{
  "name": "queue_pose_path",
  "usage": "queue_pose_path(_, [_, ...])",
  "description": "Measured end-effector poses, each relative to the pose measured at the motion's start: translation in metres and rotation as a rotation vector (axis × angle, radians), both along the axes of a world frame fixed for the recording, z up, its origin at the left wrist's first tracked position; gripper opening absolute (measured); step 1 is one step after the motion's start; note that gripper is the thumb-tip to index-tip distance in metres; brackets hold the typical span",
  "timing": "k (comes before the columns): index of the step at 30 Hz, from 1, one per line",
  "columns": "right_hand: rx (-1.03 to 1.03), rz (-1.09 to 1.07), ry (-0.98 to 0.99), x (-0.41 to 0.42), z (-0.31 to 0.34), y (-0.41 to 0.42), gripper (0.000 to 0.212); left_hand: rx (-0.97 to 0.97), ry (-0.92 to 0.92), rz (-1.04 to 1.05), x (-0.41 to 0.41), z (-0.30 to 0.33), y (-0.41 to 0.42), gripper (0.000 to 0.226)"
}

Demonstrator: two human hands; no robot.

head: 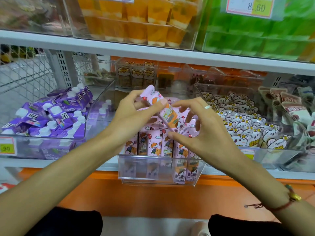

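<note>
A pink snack packet (167, 114) with a cartoon child on it is held tilted above a clear plastic bin (153, 174) on the middle shelf. My left hand (134, 113) pinches the packet's upper end between thumb and fingers. My right hand (201, 126) curls round its lower end from the right, thumb underneath. Several more pink packets (150, 143) of the same kind stand upright in rows in the bin below my hands.
A clear bin of purple pouches with white caps (51, 114) lies to the left. White flower-print packets (242, 123) fill a bin to the right. Orange jelly cups (136, 19) and green packs (255, 34) sit on the shelf above. An orange ledge (136, 198) runs below.
</note>
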State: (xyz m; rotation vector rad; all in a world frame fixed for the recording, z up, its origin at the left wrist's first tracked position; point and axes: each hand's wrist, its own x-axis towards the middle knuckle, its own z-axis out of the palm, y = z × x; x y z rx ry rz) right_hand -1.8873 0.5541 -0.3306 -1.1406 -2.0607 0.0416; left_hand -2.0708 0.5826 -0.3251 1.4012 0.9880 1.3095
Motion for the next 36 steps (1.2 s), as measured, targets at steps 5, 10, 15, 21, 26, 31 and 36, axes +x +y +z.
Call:
queue_pose_path(5, [-0.122,-0.144,-0.328,0.017,-0.003,0.006,0.053,0.118,0.363,-0.168,-0.008,-0.004,0.009,0.032])
queue_pose_path(10, [-0.082,-0.123,-0.553,0.014,-0.008,0.005,0.032,0.387,0.919,-0.113,0.000,-0.019,0.013,0.036])
queue_pose_path(15, [-0.066,-0.127,-0.554,0.017,-0.010,0.006,0.028,0.412,0.993,-0.014,0.010,-0.027,0.013,0.048])
queue_pose_path(21, [-0.077,-0.133,-0.559,0.017,-0.010,0.005,0.025,0.465,1.151,-0.060,0.011,-0.028,0.011,0.064])
queue_pose_path(26, [-0.063,-0.137,-0.436,0.015,-0.008,0.006,0.021,0.431,1.089,-0.077,-0.015,-0.003,0.013,0.048])
queue_pose_path(31, [-0.116,-0.112,-0.475,0.006,-0.010,0.012,0.043,0.436,1.339,-0.155,-0.016,-0.001,0.011,0.043])
queue_pose_path(36, [-0.136,-0.108,-0.579,0.005,-0.012,0.017,0.047,0.532,1.427,-0.164,-0.020,-0.007,0.012,0.035])
